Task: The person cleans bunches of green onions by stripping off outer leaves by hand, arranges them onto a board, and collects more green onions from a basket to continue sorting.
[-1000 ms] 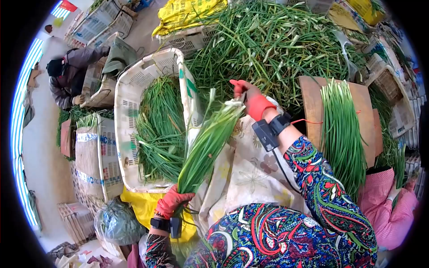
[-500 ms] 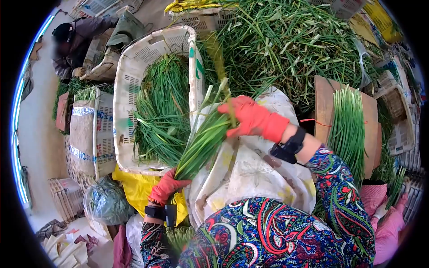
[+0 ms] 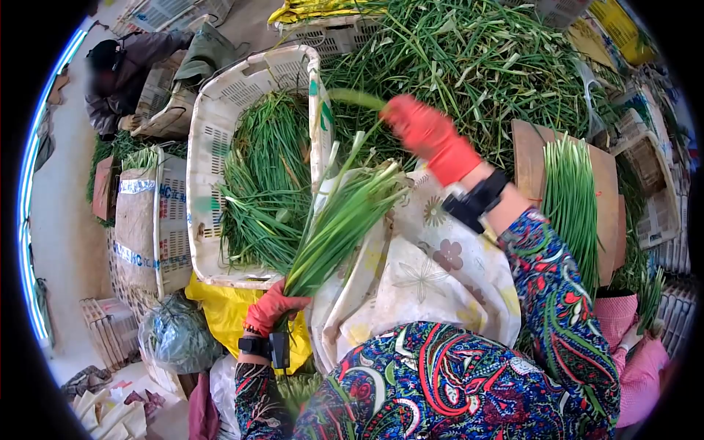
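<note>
– Where is the bunch of green stalks held?
– It is held over the flowered cloth, beside the white crate, and is tilted, with its pale ends pointed up and away from the body. Whether the crate's wall is touched by it cannot be told.

– And how is it gripped?
– Its lower part is clasped in the left hand, gloved in red, with the fingers closed around it.

– What about the right hand?
– It is raised above the pale ends, near the heap of loose greens, and is also covered by a red glove. The fingers are partly curled, and a green strand, blurred, is seen at their tips. How firmly it is pinched cannot be told.

– What is contained in the crate?
– Tangled green stalks are piled inside. A yellow sheet is spread by its near end, next to a clear plastic bag filled with greenery.

– And on the other side?
– A neat bundle is laid on a brown board.

– Is anyone else seen?
– A person in dark clothing is seen at the upper left, bent beside another crate.
</note>
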`<state>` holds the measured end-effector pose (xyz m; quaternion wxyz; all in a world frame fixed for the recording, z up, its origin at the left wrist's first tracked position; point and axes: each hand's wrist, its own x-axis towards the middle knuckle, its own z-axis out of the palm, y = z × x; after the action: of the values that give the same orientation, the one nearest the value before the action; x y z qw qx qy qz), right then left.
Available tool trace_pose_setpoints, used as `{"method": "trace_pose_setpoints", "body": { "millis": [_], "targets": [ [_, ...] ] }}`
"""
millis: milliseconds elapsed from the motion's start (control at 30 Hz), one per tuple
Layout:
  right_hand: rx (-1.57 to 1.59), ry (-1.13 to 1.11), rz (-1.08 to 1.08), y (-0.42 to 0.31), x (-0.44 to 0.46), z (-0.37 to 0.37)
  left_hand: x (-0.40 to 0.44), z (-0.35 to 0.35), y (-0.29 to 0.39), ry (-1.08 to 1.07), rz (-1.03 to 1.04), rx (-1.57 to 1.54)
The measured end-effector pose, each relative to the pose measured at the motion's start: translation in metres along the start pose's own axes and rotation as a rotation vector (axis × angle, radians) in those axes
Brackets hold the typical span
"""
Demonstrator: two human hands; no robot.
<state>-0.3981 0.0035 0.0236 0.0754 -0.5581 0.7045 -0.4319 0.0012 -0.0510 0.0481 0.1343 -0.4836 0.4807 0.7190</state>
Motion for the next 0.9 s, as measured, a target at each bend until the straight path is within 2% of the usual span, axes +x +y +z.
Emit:
{"method": "trace_pose_setpoints", "body": {
  "millis": [33,100,200,233,300,333,400,500,567,633,700,767,833,867,900],
  "targets": [
    [-0.071,0.032,0.063,0.011,0.011,-0.022,0.001,-0.004,-0.005,-0.002,0.004,-0.001],
    [-0.442,0.175,0.017,0.048,0.023,-0.049,0.001,-0.007,-0.013,-0.009,0.004,-0.009],
    [-0.510,-0.080,-0.218,0.015,0.009,-0.059,0.005,-0.005,-0.014,-0.027,-0.011,-0.020],
    [-0.321,-0.310,-0.239,0.003,-0.002,-0.049,0.005,-0.004,-0.014,-0.025,-0.025,-0.032],
    [-0.465,-0.488,-0.292,-0.027,-0.029,-0.022,0.005,-0.005,-0.015,-0.032,-0.030,-0.046],
    [-0.489,-0.300,-0.520,-0.013,-0.043,0.002,0.005,-0.006,-0.015,-0.042,-0.022,-0.049],
    [-0.657,-0.426,-0.514,-0.007,-0.048,0.016,0.004,-0.008,-0.014,-0.049,-0.011,-0.023],
    [-0.556,-0.276,-0.579,0.009,-0.038,0.019,0.001,-0.007,-0.012,-0.036,-0.012,0.015],
    [-0.595,-0.326,-0.544,-0.004,-0.016,-0.011,0.000,-0.003,-0.007,-0.019,-0.026,-0.006],
    [-0.565,-0.147,-0.484,0.021,0.005,-0.041,0.002,-0.004,-0.011,-0.022,-0.023,-0.018],
    [-0.726,-0.074,0.000,0.036,0.022,-0.084,0.003,-0.004,-0.016,-0.009,-0.023,-0.031],
    [-0.820,0.081,0.341,0.083,0.022,-0.118,0.003,-0.003,-0.020,0.015,-0.025,-0.041],
    [-0.923,0.155,0.290,0.063,0.003,-0.109,0.001,0.000,-0.012,0.004,-0.027,-0.032],
    [-0.454,-0.096,0.447,0.042,-0.009,-0.100,0.001,0.002,-0.011,-0.003,-0.029,-0.029],
    [-0.322,-0.550,0.562,0.031,-0.010,-0.082,0.002,0.001,-0.011,-0.003,-0.033,-0.016]
  ]
}}
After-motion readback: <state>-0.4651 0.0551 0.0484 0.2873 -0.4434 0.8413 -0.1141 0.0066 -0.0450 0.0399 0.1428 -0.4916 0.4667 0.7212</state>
